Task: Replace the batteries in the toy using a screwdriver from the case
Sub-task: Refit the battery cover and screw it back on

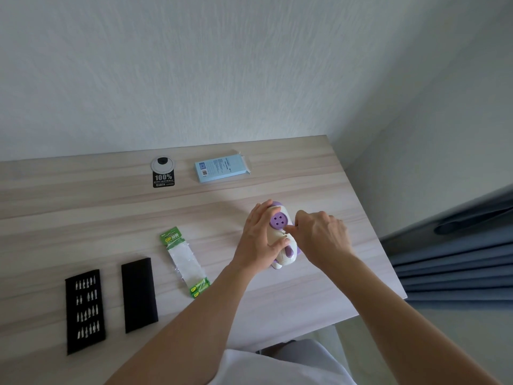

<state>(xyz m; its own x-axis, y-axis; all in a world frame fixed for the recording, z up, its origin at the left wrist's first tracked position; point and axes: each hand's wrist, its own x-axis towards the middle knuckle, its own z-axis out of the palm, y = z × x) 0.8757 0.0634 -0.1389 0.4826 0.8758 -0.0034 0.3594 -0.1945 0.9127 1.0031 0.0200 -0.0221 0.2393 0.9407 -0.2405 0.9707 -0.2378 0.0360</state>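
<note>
Steadying the cream-and-purple plastic toy (279,222) near the right edge of the pale wooden desk (111,212), my left hand (256,240) grips its left flank; its long axis runs away from me. My right hand (319,237) curls at its middle, pinching what I cannot tell.

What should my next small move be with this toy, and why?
Probably pry at the toy with the right hand, whose fingertip touches it beside the purple disc, while the left hand grips the body. No screwdriver shows in either hand; the bit tray lies far left.
</note>
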